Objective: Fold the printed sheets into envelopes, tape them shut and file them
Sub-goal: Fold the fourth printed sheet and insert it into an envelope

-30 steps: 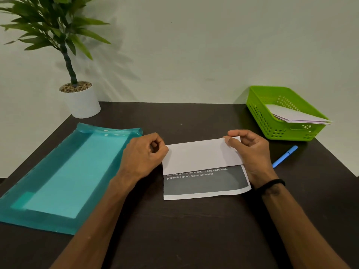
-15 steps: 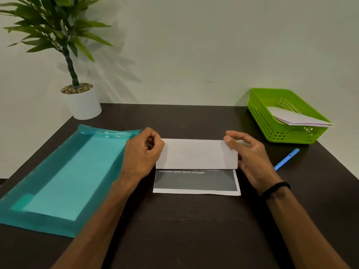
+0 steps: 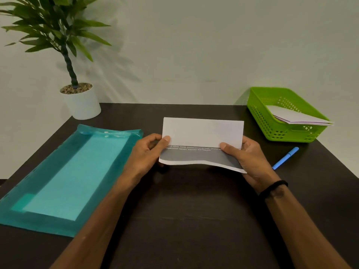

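Observation:
A printed sheet point(image 3: 202, 133) is held up off the dark table, its white top part folded down over a grey printed band with white text. My left hand point(image 3: 144, 152) pinches its left edge, thumb on the fold's lower corner. My right hand point(image 3: 250, 158) grips the right edge, thumb on top and fingers underneath. The sheet's bottom edge sags and curls between the hands. A teal transparent folder point(image 3: 64, 177) lies flat to the left. A green basket point(image 3: 272, 131) at the back right holds folded white sheets point(image 3: 295, 116).
A blue pen point(image 3: 284, 158) lies on the table just right of my right hand. A potted plant in a white pot point(image 3: 81, 102) stands at the back left corner. The wall runs along the table's far edge.
The folded sheet lay flat on the table with both hands pressing its fold. Now both hands have lifted it off the table, and its lower edge bends.

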### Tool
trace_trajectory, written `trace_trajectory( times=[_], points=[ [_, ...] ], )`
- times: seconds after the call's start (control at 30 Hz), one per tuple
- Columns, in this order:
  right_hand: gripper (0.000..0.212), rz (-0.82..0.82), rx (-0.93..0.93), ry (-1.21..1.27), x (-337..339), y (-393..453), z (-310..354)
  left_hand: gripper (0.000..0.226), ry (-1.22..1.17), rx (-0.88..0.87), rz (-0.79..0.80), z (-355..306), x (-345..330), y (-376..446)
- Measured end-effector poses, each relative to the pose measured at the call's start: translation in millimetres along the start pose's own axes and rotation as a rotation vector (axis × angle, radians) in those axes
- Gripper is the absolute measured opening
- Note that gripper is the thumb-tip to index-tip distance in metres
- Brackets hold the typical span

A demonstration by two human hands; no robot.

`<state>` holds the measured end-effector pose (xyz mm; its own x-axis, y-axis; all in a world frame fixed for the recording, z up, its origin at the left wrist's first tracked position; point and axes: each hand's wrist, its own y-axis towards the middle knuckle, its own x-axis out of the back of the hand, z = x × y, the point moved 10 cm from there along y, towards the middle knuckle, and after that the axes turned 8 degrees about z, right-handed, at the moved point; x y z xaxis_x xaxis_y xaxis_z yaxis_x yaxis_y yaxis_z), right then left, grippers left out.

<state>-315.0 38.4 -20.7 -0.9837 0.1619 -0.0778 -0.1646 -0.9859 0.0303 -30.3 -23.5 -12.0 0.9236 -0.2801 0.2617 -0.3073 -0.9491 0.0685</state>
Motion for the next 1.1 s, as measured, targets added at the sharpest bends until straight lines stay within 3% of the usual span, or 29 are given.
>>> trace_trajectory(
  times=[0.1, 0.33, 0.83, 1.03, 1.1],
  points=[
    [0.026, 0.001, 0.001, 0.003, -1, 0, 1, 0.020, -0.136, 0.053, 0.071, 7, -12, 1],
    [0.027, -0.004, 0.011, 0.062, -2, -2, 5, 0.011, -0.459, 0.151, 0.053, 12, -12, 1],
    [0.024, 0.013, 0.013, 0.255, 1, 6, 2, 0.020, -0.609, 0.152, -0.107, 14, 4, 0],
    [0.040, 0.024, -0.032, 0.390, 3, 4, -4, 0.044, -0.646, 0.225, -0.062, 21, 1, -1],
    [0.034, 0.020, -0.028, 0.373, 2, 5, -4, 0.047, -0.628, 0.230, -0.058, 24, 2, 0]
  ],
)
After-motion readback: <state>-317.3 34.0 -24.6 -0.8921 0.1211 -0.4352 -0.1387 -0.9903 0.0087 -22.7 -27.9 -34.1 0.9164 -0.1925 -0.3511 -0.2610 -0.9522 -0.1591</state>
